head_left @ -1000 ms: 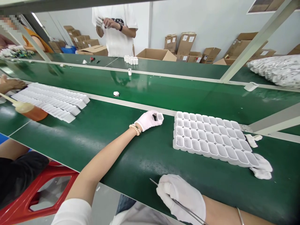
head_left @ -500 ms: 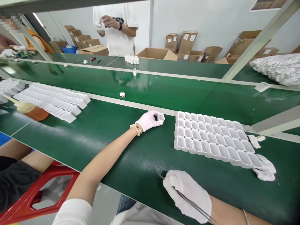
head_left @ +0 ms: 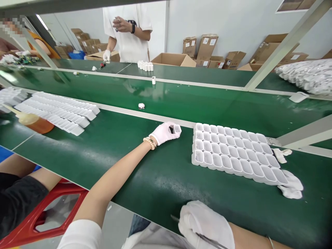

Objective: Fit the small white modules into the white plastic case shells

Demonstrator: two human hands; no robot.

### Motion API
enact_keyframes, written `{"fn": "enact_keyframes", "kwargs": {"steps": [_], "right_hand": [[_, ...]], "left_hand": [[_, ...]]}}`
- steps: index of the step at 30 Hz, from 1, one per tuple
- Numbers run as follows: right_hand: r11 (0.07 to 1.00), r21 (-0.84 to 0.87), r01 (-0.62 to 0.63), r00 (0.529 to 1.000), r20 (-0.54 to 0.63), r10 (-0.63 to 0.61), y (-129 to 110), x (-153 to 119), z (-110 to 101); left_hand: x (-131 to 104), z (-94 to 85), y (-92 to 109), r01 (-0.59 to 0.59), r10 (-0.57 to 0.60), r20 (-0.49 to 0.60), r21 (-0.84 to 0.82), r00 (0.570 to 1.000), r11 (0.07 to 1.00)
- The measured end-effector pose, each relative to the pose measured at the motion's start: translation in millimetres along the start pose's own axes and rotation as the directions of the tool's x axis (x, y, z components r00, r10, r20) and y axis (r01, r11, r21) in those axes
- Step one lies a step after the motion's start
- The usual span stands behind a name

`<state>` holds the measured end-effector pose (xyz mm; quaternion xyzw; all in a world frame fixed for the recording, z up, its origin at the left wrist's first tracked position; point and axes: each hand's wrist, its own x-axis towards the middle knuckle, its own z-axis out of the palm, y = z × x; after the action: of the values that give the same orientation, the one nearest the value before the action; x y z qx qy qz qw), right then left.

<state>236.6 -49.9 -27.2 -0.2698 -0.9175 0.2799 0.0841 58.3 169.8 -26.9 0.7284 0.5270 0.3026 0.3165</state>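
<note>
My left hand (head_left: 163, 134), in a white glove, is closed around a small white open-topped plastic case (head_left: 177, 129) near the far edge of the green bench. To its right stand rows of similar white cases (head_left: 232, 161), packed side by side with their openings up. Near the front edge, my gloved right hand (head_left: 203, 223) is closed on metal tweezers (head_left: 210, 241). The tips point left past the fingers, with nothing visible between them. Part of the tweezers is hidden by the hand.
Beyond the bench runs a green belt (head_left: 116, 90) carrying a small white part (head_left: 141, 106) and a white case (head_left: 154, 80). More white cases (head_left: 62, 110) and an amber bottle (head_left: 36, 123) lie left. White gloves (head_left: 290, 185) lie right. A co-worker (head_left: 127, 31) stands opposite.
My right hand has moved down toward the front edge with the tweezers. My left hand has stayed almost still. Parts on the belt have shifted right. The co-worker's gloved hand has lowered to the far bench.
</note>
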Motion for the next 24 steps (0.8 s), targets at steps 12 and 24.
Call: {"fn": "enact_keyframes", "kwargs": {"steps": [12,24], "right_hand": [[0.914,0.38,-0.139,0.97,-0.135,0.204,-1,15,-19],[0.993,0.107,0.048,0.999,-0.008,-0.048,-7,6,12]], "left_hand": [[0,0.4,-1,0.0,0.0,0.017,-0.01,1.0,1.0],[2,1.1,-3,-0.01,0.01,0.011,-0.011,1.0,1.0]]}}
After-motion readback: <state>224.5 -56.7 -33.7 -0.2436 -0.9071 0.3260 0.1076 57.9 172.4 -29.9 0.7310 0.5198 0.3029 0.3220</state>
